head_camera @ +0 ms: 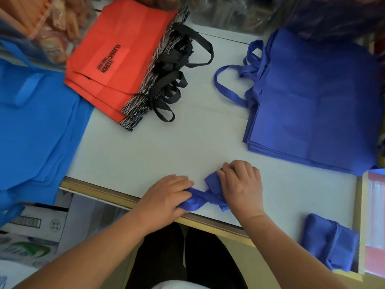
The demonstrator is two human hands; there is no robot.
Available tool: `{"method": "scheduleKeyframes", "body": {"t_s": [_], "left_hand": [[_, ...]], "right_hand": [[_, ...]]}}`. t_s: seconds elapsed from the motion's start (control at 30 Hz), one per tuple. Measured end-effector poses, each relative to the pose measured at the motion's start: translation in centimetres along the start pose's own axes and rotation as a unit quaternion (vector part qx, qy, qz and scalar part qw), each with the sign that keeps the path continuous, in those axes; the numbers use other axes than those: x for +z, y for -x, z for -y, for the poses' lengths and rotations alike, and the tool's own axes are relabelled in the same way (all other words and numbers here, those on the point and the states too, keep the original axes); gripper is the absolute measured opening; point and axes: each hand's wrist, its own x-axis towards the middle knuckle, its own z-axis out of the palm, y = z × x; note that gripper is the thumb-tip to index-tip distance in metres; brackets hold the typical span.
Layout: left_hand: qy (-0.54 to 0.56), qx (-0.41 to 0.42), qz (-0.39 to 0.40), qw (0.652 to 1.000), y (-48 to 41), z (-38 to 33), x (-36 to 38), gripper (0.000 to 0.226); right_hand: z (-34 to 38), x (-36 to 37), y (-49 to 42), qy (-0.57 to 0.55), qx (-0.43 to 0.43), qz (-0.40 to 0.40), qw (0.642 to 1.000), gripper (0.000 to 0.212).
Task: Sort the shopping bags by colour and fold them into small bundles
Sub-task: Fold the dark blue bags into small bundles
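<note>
A small folded dark blue bag (213,187) lies at the near edge of the white table (166,147). My right hand (242,187) presses down on its folded body with curled fingers. My left hand (166,198) grips the bag's twisted handles at its left end. A finished dark blue bundle (329,243) sits at the near right. A flat stack of dark blue bags (316,101) lies at the right. At the far middle is a stack of red bags (116,59) with black handles, and light blue bags (35,126) cover the left.
Clear packets of goods (48,21) line the far edge. Cardboard boxes (37,224) stand below the table on the left. A red and white box (375,222) sits at the right edge. My dark trousers show under the table's front edge.
</note>
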Motion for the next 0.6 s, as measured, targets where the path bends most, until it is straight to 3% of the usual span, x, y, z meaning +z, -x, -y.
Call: {"method": "scheduleKeyframes", "body": {"t_s": [0.07,0.2,0.23,0.43,0.6], "left_hand": [[0.034,-0.015,0.002,0.999,0.3,0.4,0.0,0.026],[0.015,-0.049,0.055,0.997,0.8,-0.4,-0.7,0.070],[0.019,-0.056,0.055,0.997,0.9,-0.5,-0.7,0.071],[0.017,-0.107,-0.058,0.992,1.2,0.6,-0.4,0.015],[0.081,-0.254,-0.072,0.961,1.5,0.8,-0.4,0.042]], "right_hand": [[0.9,-0.6,1.6,-0.010,0.009,0.046,0.999,0.041],[2.1,-0.5,4.1,0.029,0.048,0.153,0.987,0.058],[2.2,-0.3,4.1,0.033,0.052,0.167,0.984,0.058],[4.3,0.7,3.8,-0.038,0.145,0.184,0.972,0.062],[4.9,0.2,3.7,0.004,0.148,0.249,0.957,0.097]]}}
